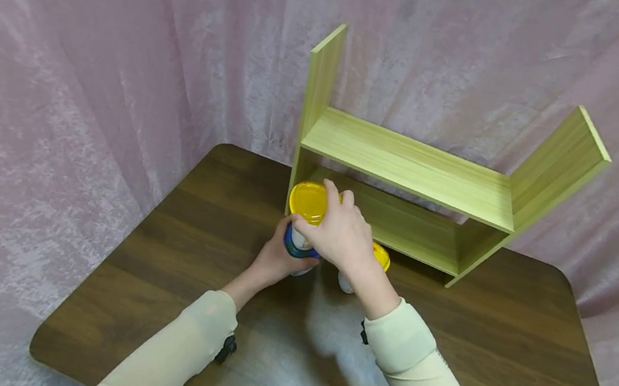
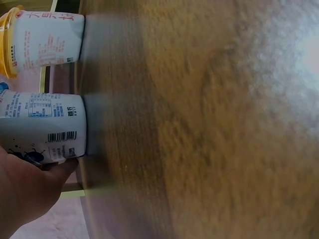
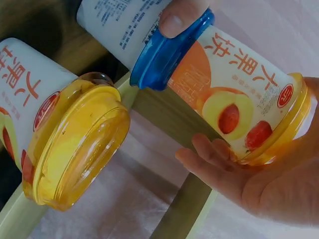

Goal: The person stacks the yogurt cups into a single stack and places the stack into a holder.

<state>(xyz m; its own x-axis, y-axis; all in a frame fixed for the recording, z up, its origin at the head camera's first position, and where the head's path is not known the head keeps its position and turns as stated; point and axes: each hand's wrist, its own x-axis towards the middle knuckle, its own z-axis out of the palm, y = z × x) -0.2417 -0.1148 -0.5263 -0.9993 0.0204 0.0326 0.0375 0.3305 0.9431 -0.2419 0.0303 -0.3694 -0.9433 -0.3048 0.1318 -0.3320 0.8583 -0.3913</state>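
I have the left hand [image 1: 275,258] wrapped around a white cup with a blue lid [image 2: 37,124], its thumb lying on the blue lid [image 3: 157,59]. That cup stands upright on the dark wooden table [image 1: 210,204], just in front of the left end of a pale wood shelf unit [image 1: 410,168]; its side carries blue print and a barcode.

On top of it sits a peach-printed cup [image 3: 234,99], its base meeting the blue lid. My right hand [image 1: 348,233] grips this upper cup near its yellow lid [image 1: 308,201], thumb on one side and fingers on the other, so the hold is only as wide as the rim. I cannot tell how much of its weight rests on the lower cup.

A second peach-printed cup [image 3: 17,94] with the same kind of lid stands on the table just to the right of the stack, apart from it and partly hidden under the right forearm in my head view. Cream sleeves [image 1: 172,347] cover both forearms, and pink curtains [image 1: 95,51] hang behind the table.
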